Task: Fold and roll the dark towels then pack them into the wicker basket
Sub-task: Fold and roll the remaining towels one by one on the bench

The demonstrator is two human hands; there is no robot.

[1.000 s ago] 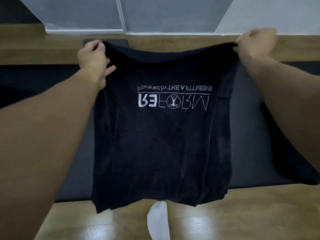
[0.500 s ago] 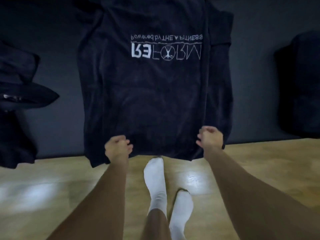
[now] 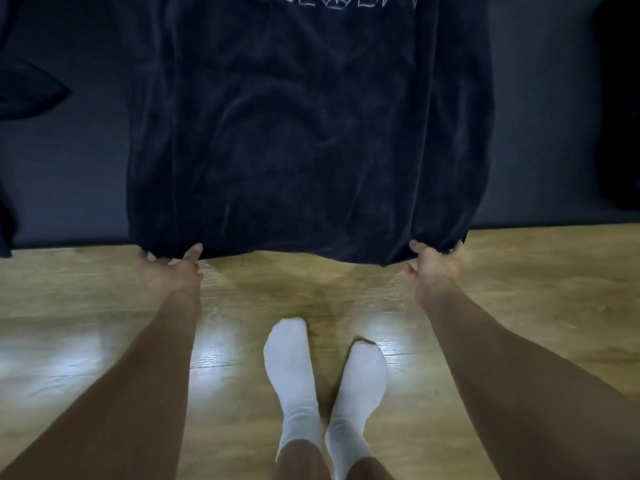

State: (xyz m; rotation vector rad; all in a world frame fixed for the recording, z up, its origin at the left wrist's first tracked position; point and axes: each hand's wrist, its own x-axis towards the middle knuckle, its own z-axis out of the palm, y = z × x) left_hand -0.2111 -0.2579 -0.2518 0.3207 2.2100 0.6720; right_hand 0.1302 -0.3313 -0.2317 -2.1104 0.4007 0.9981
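Towel (image 3: 304, 133) number 1, the dark one with white lettering at its far end, lies spread flat on the dark mat (image 3: 69, 168), its near hem hanging just over the mat's edge onto the wooden floor (image 3: 104, 323). I judge the task barely started: this towel is laid out but shows no fold across its length and no roll, and I see no wicker basket anywhere in view, so packing is all still ahead. More dark cloth sits at the left edge (image 3: 27, 95) and a dark heap at the right (image 3: 620, 116); I cannot tell whether those are folded towels or loose ones. My left hand (image 3: 169, 271) has its grip closed on the near left corner of the hem, thumb on top and fingers tucked beneath. My right hand (image 3: 434, 268) pinches the near right corner the same way. The towel therefore stretches away from both grips, its whole body beyond my knuckles. My 2 white socks (image 3: 322, 368) stand between my forearms, clear of the cloth.
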